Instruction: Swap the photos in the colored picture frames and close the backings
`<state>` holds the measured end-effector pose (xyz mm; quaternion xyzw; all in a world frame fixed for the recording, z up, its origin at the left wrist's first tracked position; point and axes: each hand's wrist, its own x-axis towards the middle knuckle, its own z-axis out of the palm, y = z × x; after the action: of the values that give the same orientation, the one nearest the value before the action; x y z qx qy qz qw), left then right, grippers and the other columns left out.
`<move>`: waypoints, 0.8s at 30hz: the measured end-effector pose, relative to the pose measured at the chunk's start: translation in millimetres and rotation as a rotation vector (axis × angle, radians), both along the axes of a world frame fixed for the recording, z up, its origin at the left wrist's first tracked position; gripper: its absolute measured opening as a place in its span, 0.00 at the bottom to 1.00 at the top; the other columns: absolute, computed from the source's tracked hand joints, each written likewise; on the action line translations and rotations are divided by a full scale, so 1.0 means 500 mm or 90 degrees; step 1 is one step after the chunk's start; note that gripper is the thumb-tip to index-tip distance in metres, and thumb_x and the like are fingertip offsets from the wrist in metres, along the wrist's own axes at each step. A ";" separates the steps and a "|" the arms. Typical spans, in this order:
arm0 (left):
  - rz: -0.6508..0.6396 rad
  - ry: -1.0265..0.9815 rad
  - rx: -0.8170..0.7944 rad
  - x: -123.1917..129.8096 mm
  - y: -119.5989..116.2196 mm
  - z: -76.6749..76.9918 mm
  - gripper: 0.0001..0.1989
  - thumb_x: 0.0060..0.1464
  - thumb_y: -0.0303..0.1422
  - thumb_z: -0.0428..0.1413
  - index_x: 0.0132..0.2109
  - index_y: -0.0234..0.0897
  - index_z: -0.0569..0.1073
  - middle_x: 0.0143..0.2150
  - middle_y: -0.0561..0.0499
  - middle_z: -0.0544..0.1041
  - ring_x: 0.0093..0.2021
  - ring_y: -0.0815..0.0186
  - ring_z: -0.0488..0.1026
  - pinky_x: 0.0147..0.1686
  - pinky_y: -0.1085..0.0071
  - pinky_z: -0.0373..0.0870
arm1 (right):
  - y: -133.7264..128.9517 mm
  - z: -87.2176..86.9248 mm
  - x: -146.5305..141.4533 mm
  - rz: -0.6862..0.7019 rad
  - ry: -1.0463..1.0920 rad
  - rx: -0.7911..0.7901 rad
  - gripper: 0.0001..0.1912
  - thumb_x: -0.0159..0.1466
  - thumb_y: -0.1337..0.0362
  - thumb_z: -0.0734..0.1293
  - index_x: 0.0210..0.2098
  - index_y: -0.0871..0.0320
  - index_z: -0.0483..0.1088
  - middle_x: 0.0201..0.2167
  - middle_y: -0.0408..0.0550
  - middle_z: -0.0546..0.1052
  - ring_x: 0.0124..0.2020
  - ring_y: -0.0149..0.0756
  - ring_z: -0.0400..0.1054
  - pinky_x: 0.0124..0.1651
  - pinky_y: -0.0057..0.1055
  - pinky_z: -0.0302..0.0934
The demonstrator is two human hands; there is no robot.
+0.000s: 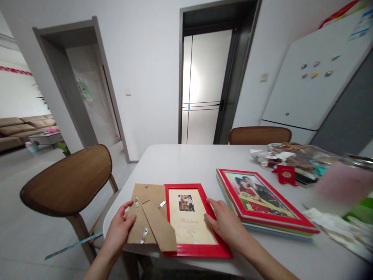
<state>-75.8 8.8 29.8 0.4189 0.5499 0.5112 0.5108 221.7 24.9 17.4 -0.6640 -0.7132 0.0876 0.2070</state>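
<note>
A brown picture-frame backing board (pixel 136 227) with metal clips and a folding stand lies at the table's near edge. My left hand (pixel 119 227) pinches its left edge, thumb on top. Beside it, overlapped by the board's stand, is a red picture frame (pixel 210 252) around a cream sheet (pixel 177 223) with a small printed photo. My right hand (pixel 225 221) is on the frame's right side, its thumb and index finger reaching over the border; the other fingers are mostly hidden. To the right rests a stack of frames (pixel 279 223), a red one with a couple's photo on top.
The white table (pixel 175 161) has a red card box (pixel 286 175), plastic-wrapped items (pixel 305 155), crumpled tissue (pixel 335 229) and a pinkish container (pixel 340 188) at right. Wooden chairs stand at left (pixel 70 179) and at the far side (pixel 260 135). A refrigerator (pixel 311 93) is behind.
</note>
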 end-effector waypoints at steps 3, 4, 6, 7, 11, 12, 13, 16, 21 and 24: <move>0.001 0.160 -0.003 -0.046 0.010 -0.026 0.24 0.43 0.35 0.53 0.48 0.38 0.56 0.28 0.55 0.74 0.27 0.66 0.74 0.27 0.72 0.68 | 0.004 -0.015 0.000 -0.019 -0.022 -0.027 0.23 0.54 0.65 0.58 0.49 0.64 0.59 0.38 0.57 0.70 0.38 0.41 0.65 0.41 0.33 0.56; 0.004 0.222 -0.001 -0.055 0.015 -0.036 0.24 0.43 0.35 0.52 0.48 0.37 0.56 0.27 0.55 0.74 0.27 0.65 0.74 0.27 0.71 0.68 | 0.005 -0.015 -0.002 -0.021 -0.021 -0.031 0.24 0.53 0.66 0.57 0.49 0.65 0.59 0.38 0.57 0.70 0.39 0.41 0.65 0.41 0.32 0.56; 0.019 0.319 0.003 -0.069 0.024 -0.051 0.23 0.43 0.35 0.51 0.48 0.35 0.57 0.24 0.55 0.73 0.27 0.63 0.73 0.26 0.70 0.68 | 0.010 -0.014 -0.005 -0.026 -0.014 -0.032 0.24 0.52 0.69 0.57 0.49 0.66 0.58 0.38 0.57 0.71 0.39 0.40 0.65 0.41 0.31 0.55; 0.031 0.348 0.005 -0.073 0.028 -0.056 0.23 0.42 0.35 0.51 0.47 0.35 0.58 0.24 0.56 0.72 0.26 0.63 0.73 0.26 0.70 0.67 | 0.012 -0.013 -0.005 -0.029 -0.008 -0.032 0.25 0.51 0.70 0.57 0.49 0.67 0.58 0.38 0.58 0.71 0.40 0.41 0.65 0.41 0.31 0.55; 0.080 0.456 0.020 -0.086 0.035 -0.060 0.24 0.41 0.35 0.52 0.48 0.36 0.60 0.26 0.56 0.71 0.28 0.61 0.72 0.29 0.68 0.66 | 0.021 -0.008 0.005 -0.049 0.058 -0.027 0.29 0.49 0.71 0.58 0.51 0.68 0.56 0.38 0.58 0.72 0.39 0.41 0.66 0.41 0.32 0.55; 0.087 0.482 0.025 -0.089 0.035 -0.057 0.24 0.40 0.35 0.52 0.48 0.36 0.61 0.26 0.55 0.71 0.28 0.61 0.72 0.30 0.67 0.65 | 0.021 -0.006 0.008 -0.057 0.095 -0.036 0.30 0.48 0.71 0.58 0.53 0.67 0.54 0.37 0.57 0.72 0.38 0.41 0.66 0.40 0.32 0.56; 0.093 0.507 0.031 -0.091 0.035 -0.054 0.23 0.40 0.35 0.53 0.47 0.36 0.62 0.26 0.55 0.70 0.30 0.59 0.72 0.32 0.66 0.65 | 0.020 -0.002 0.010 -0.062 0.151 -0.052 0.32 0.48 0.71 0.58 0.54 0.66 0.52 0.36 0.56 0.73 0.36 0.41 0.67 0.39 0.32 0.57; 0.101 0.557 0.073 -0.074 0.032 -0.040 0.23 0.39 0.33 0.52 0.46 0.34 0.63 0.34 0.49 0.70 0.39 0.55 0.69 0.41 0.59 0.62 | 0.007 0.014 0.008 -0.038 0.461 -0.152 0.38 0.47 0.71 0.57 0.57 0.61 0.43 0.34 0.51 0.74 0.30 0.38 0.69 0.34 0.31 0.60; 0.016 0.533 0.202 0.090 -0.009 -0.006 0.21 0.45 0.33 0.50 0.49 0.36 0.62 0.47 0.47 0.66 0.48 0.60 0.63 0.48 0.63 0.59 | -0.024 0.058 -0.011 -0.024 0.902 -0.258 0.44 0.49 0.69 0.60 0.59 0.55 0.32 0.30 0.46 0.76 0.25 0.36 0.70 0.29 0.32 0.63; -0.143 0.412 0.341 0.225 -0.045 0.015 0.29 0.42 0.32 0.55 0.53 0.38 0.57 0.54 0.45 0.61 0.54 0.59 0.58 0.52 0.60 0.55 | -0.034 0.082 -0.020 -0.007 0.917 -0.221 0.46 0.48 0.68 0.64 0.59 0.55 0.33 0.25 0.42 0.75 0.20 0.33 0.68 0.26 0.30 0.62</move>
<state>36.8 -13.9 37.4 0.7326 0.4806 0.4191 0.2380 211.5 7.9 58.3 -0.4688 -0.3730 0.6120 0.5163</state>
